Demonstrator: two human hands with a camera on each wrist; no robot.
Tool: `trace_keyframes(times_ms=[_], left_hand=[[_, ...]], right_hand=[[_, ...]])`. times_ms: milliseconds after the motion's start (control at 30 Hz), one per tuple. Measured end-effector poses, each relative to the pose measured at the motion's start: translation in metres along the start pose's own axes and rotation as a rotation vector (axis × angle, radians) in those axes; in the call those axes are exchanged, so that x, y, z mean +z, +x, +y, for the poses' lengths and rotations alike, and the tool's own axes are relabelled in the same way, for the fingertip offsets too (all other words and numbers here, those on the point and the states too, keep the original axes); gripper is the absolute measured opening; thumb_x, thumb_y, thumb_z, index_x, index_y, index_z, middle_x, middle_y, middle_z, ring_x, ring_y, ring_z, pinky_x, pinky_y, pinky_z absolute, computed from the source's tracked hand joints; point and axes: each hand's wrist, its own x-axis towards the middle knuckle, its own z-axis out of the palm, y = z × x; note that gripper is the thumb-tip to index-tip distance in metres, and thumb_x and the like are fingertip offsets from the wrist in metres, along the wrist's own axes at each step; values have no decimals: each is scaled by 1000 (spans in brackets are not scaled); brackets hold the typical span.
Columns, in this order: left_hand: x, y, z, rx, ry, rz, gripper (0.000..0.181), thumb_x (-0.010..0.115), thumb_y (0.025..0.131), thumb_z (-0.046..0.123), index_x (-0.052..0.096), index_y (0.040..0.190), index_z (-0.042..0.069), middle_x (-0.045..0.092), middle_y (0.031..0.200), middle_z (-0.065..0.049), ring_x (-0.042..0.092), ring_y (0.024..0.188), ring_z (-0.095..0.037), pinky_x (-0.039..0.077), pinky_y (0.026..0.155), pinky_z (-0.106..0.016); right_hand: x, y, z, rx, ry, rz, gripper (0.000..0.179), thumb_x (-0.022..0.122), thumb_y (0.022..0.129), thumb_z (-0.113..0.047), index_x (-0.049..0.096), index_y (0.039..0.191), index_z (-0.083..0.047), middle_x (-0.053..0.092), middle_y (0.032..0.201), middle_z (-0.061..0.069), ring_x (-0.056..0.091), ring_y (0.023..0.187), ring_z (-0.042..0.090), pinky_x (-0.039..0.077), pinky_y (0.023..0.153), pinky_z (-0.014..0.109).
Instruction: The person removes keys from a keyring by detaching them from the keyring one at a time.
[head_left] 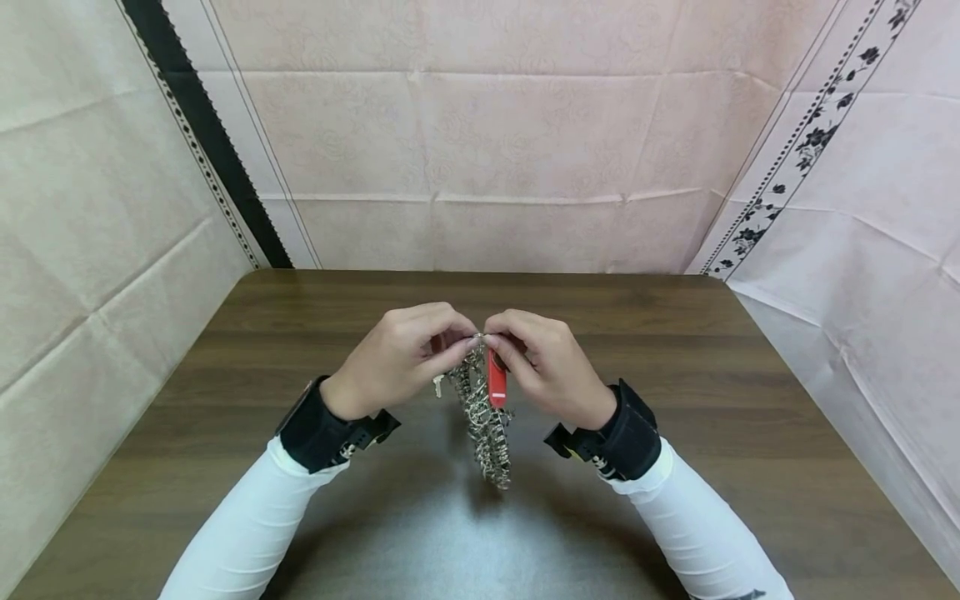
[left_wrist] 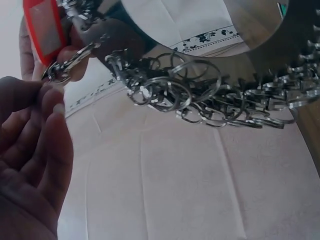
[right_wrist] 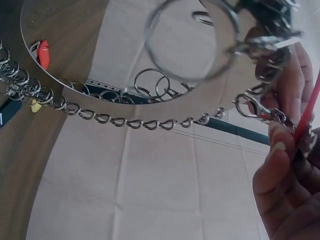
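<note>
Both hands meet over the table in the head view, at the top of a hanging bundle of silvery metal rings and clasps [head_left: 487,433]. My left hand [head_left: 420,358] pinches a small metal clasp [left_wrist: 75,60] there with thumb and fingertips. From the other side, my right hand [head_left: 540,362] pinches the metal fitting beside a red key tag [head_left: 497,379], which hangs just below its fingertips. The wrist views show a large flat shiny ring [left_wrist: 255,65] with many small rings and clips along its edge. A small key [head_left: 438,385] dangles at the bundle's left.
A brown wooden table [head_left: 360,517] lies beneath the hands. Pale cloth with creases [head_left: 510,142] hangs behind it and at both sides, bordered by a black strip [head_left: 210,125] and a floral band [head_left: 810,142]. Each wrist wears a black strap [head_left: 633,433].
</note>
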Motion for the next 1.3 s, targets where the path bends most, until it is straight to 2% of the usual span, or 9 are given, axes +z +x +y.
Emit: trace_keyframes(times_ms=[233,567,700,1100,1300], left_hand=[[-2,0,1,-63,-88,-40,7,65,90,14,67,95,9,64,82,3,53,69,-2,46,59,-19],[0,1,0,-77,-66,-65,7,61,93,14,65,93,8,60,79,4,51,69,-3,44,59,-19],[3,0,-1,-92,-67,-31,8,60,94,15,63,92,8,57,76,4,51,68,-3,45,58,-20],[17,-1,0,-158,-118,144,9,59,94,13,63,91,6,58,71,3,54,64,-5,47,52,-21],[20,-1,1,-173,-156,187,6,60,93,9,64,91,5,60,71,1,57,64,-6,49,53,-22]], right_hand=[[-4,0,1,13,31,-25,11,54,97,-11,59,90,-5,50,73,-3,45,64,6,40,56,22],[-5,0,1,64,81,-55,7,55,96,-10,60,92,-5,51,71,-1,45,59,6,40,50,23],[-5,-1,1,107,99,-40,9,56,96,-13,59,92,-5,51,71,-1,43,56,7,38,47,24],[-4,0,1,194,160,27,11,57,96,-14,61,91,-5,57,71,0,45,52,8,38,44,26],[-4,0,2,210,179,43,11,57,95,-14,61,91,-5,58,71,1,45,52,10,38,44,26]])
